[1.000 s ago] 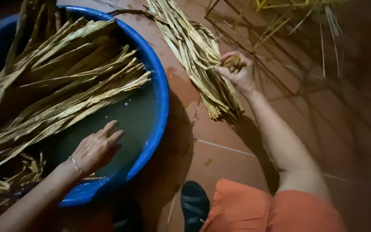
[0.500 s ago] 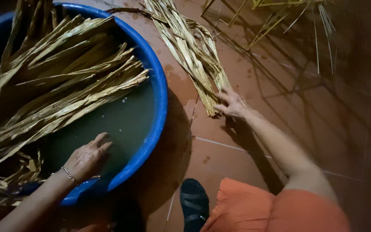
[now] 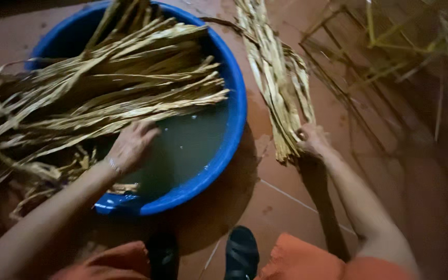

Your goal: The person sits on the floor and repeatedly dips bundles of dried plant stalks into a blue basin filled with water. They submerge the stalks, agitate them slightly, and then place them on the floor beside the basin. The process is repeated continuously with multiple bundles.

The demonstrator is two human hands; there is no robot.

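Head view, looking down at a tiled floor [image 3: 286, 202]. A round blue tub [image 3: 234, 103] stood at the upper left of the floor, part filled with cloudy water [image 3: 193, 145]. Long dried leaf strips [image 3: 105, 98] lay across the tub, their ends spilling over its left rim. The left hand [image 3: 130, 142] reached into the tub from the lower left, palm down and fingers loosely spread, resting on the nearest strips at the water's edge; whether it had closed on any strip could not be told. A thin bracelet [image 3: 112, 166] circled that wrist. Just outside the tub's right rim a separate bundle of strips [image 3: 276, 88] lay on the tiles, running toward the floor's upper edge. The right hand [image 3: 312, 140] touched the near end of this bundle, fingers curled against it; the firmness of that hold could not be judged. Loose stalks [image 3: 379, 67] were scattered toward the upper right corner. Dark footwear [image 3: 242, 251] and orange clothing [image 3: 307, 259] showed at the lower edge.
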